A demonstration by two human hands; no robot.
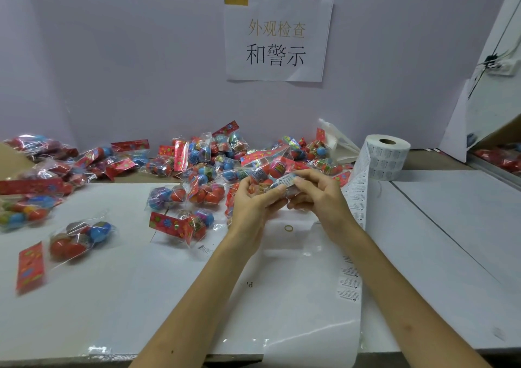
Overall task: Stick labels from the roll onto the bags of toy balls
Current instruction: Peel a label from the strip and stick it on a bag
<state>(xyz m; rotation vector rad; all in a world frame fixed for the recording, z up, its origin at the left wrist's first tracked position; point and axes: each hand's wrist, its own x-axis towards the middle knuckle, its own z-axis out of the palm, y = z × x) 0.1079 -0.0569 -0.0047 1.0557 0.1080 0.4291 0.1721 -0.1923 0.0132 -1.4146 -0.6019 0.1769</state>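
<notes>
Nearest, the strip of backing paper (348, 283) trails down the desk (451, 226) beside the right forearm, presumably fed that way so spent liner is clear of the work. Just beyond it, both hands are close together, clamped on one bag (270, 167) of toy balls. The left hand (251, 201) grips it from beneath, lifted off the desk, while the right hand (318, 195) pinches it with the thumb pressed on a white label (286, 181), likely smoothing it down. A small rubber band (288, 228) lies just below the hands. Left of and beyond them, the other bags (203, 164) lie heaped within reach. Beyond the right hand stands the roll (386, 156), its strip running past that wrist. Farther still, a printed sign (277, 36) hangs on the wall.
</notes>
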